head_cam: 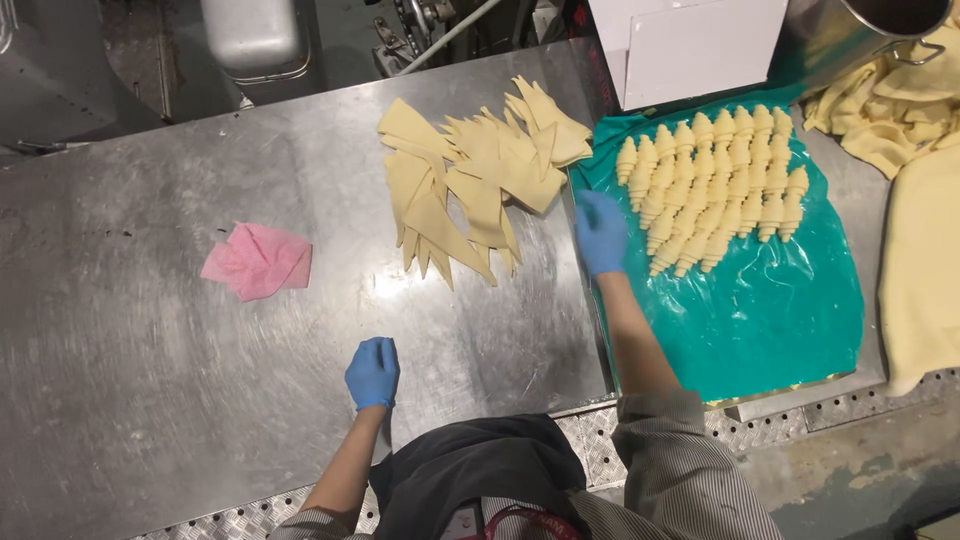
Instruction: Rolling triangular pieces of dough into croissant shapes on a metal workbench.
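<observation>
While the right hand (601,232) in its blue glove reaches to the near edge of the green sheet (770,310), its fingers look loosely curled and a little blurred, and I cannot tell if they hold a piece of dough. It is just beside the lowest rolled croissants (705,180), which lie in several slanting rows on the far part of the sheet. The left hand (373,372), also in a blue glove, rests on the steel worktop (130,350) with fingers together and holds nothing.

Between the two hands, further from the person, a loose pile of cut dough triangles (470,180) waits on the worktop, touching the edge of the sheet. I judge the work as about half done: many pieces are already rolled, but the pile is still large and the near half of the sheet is bare. A crumpled pink cloth (258,260) lies well apart on the left.
</observation>
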